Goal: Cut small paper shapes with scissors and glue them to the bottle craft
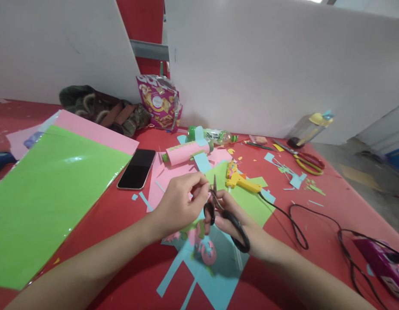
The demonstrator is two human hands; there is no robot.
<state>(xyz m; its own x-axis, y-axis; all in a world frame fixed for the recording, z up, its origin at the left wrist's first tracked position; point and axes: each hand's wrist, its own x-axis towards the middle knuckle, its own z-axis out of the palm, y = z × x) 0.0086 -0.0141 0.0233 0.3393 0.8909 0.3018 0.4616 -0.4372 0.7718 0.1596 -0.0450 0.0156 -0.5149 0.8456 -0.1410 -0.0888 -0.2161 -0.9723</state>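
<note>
My right hand (230, 211) has its fingers in the handles of a pair of black-handled scissors (238, 230), whose blades point up and away from me. My left hand (183, 200) is closed in a pinch right beside the blades; what lies between its fingertips is too small to make out. Below both hands are curled pink and green paper scraps, among them a round pink piece (208, 252) with a blue shape on it. They lie over blue paper (218, 275). Beyond my hands, a pink paper-wrapped tube (186, 153) rests on pink sheets.
A yellow glue gun (244, 181) lies to the right, its black cord running to a purple power strip (385, 265). A phone (137, 169) and green paper (54, 189) are at left. Behind are a green bottle (215, 136), a snack bag (160, 103) and more scissors (307, 162).
</note>
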